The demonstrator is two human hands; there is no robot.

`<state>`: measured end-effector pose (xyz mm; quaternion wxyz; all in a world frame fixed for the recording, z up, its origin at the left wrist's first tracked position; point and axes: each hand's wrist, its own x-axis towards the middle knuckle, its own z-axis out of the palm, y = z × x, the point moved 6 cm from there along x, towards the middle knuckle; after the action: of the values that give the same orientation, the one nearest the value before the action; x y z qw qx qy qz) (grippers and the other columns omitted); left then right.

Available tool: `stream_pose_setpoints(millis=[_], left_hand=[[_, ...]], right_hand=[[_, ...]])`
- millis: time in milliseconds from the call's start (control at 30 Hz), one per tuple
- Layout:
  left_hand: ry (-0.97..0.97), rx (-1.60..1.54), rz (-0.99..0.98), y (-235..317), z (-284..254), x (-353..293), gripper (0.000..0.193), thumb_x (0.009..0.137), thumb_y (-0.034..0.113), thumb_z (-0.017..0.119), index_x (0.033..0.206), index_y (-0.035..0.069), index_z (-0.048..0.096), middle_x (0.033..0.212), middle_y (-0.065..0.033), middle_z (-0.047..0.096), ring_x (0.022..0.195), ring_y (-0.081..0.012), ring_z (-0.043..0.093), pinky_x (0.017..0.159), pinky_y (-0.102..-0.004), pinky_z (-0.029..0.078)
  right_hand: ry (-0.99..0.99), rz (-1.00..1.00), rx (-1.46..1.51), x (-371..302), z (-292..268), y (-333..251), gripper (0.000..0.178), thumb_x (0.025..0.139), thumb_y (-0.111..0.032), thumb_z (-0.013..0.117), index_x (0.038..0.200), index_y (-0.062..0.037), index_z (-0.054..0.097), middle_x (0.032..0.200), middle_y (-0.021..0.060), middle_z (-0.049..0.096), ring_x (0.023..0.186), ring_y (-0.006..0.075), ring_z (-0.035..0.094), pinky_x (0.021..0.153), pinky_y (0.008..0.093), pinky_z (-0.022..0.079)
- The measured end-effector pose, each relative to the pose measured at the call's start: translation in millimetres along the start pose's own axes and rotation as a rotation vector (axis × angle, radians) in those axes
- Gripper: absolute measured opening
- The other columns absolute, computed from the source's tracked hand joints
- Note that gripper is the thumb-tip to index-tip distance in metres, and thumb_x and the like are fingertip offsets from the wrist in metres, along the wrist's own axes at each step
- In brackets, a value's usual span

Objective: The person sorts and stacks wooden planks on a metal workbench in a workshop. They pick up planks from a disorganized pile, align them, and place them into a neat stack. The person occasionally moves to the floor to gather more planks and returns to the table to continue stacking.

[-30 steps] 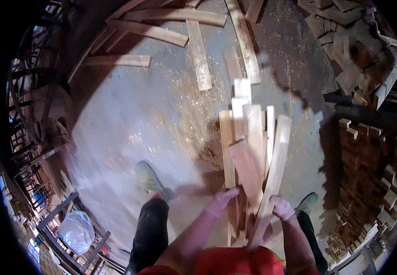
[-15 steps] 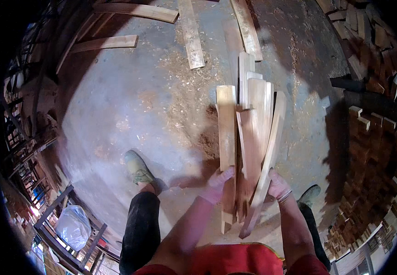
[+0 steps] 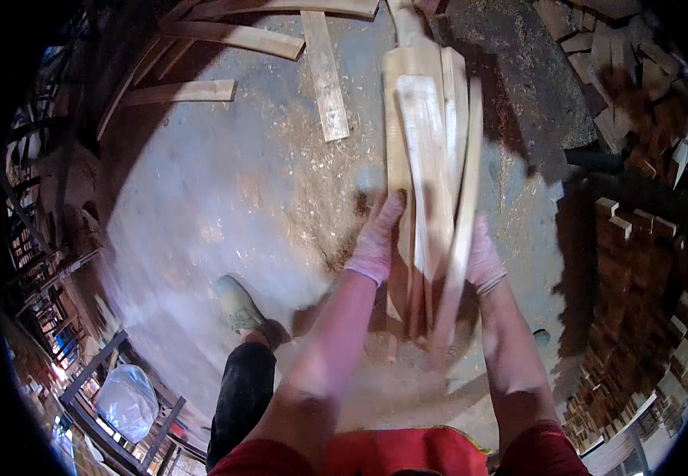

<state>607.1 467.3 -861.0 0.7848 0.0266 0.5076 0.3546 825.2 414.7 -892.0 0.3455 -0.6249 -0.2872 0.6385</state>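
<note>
A loose bundle of long wooden boards [image 3: 427,159] is held between my two hands, its far end pointing away from me. My left hand [image 3: 377,242], in a pale glove, is pressed along the left side of the bundle with its thumb over the edge board. On the other side my gloved right hand [image 3: 484,258] grips the outermost narrow board [image 3: 468,174], which leans at a slant; most of its fingers are hidden. The boards overlap unevenly, and their near ends are blurred by motion.
Loose planks [image 3: 326,79] lie on the concrete floor ahead, amid wood shavings. Stacked wood blocks [image 3: 630,293] line the right side, with a heap of offcuts [image 3: 630,63] beyond. At lower left stands a dark frame [image 3: 94,373] beside a clear plastic bag [image 3: 127,402].
Both hands have moved forward, away from my body, carrying the bundle of boards with them. The boards now sit closer together at their far end.
</note>
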Motion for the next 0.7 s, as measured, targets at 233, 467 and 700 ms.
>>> stream_pose_setpoints(millis=[233,467,700], left_hand=[[-0.048,-0.037,-0.278,-18.5,-34.7,-37.7,0.060,0.099,0.042,0.076,0.143,0.005,0.061,0.136,-0.0099,0.068,0.121,-0.0229,0.065,0.107,-0.0423,0.054],[0.018,-0.204,-0.519,-85.6,-53.0,-243.8,0.054,0.104,0.031,0.070,0.147,0.001,0.058,0.134,-0.0064,0.069,0.121,-0.0207,0.065,0.108,-0.0372,0.052],[-0.184,0.043,-0.265,63.9,55.0,-401.4,0.073,0.101,0.034,0.069,0.159,-0.001,0.043,0.140,-0.0100,0.063,0.125,-0.0221,0.060,0.109,-0.0367,0.048]], right_hand=[[-0.070,0.080,-0.050,-61.4,27.4,18.7,0.047,0.108,-0.034,0.051,0.136,0.0022,0.062,0.124,0.0234,0.069,0.119,0.0372,0.066,0.105,0.0463,0.054],[-0.196,-0.151,-0.713,-321.0,41.7,-26.3,0.056,0.107,-0.040,0.057,0.147,-0.0015,0.050,0.135,0.0151,0.064,0.123,0.0305,0.064,0.106,0.0473,0.054],[-0.216,-0.052,-0.655,-381.0,84.2,-164.4,0.070,0.107,-0.052,0.055,0.154,-0.0012,0.045,0.142,0.0123,0.061,0.127,0.0274,0.061,0.107,0.0460,0.052]])
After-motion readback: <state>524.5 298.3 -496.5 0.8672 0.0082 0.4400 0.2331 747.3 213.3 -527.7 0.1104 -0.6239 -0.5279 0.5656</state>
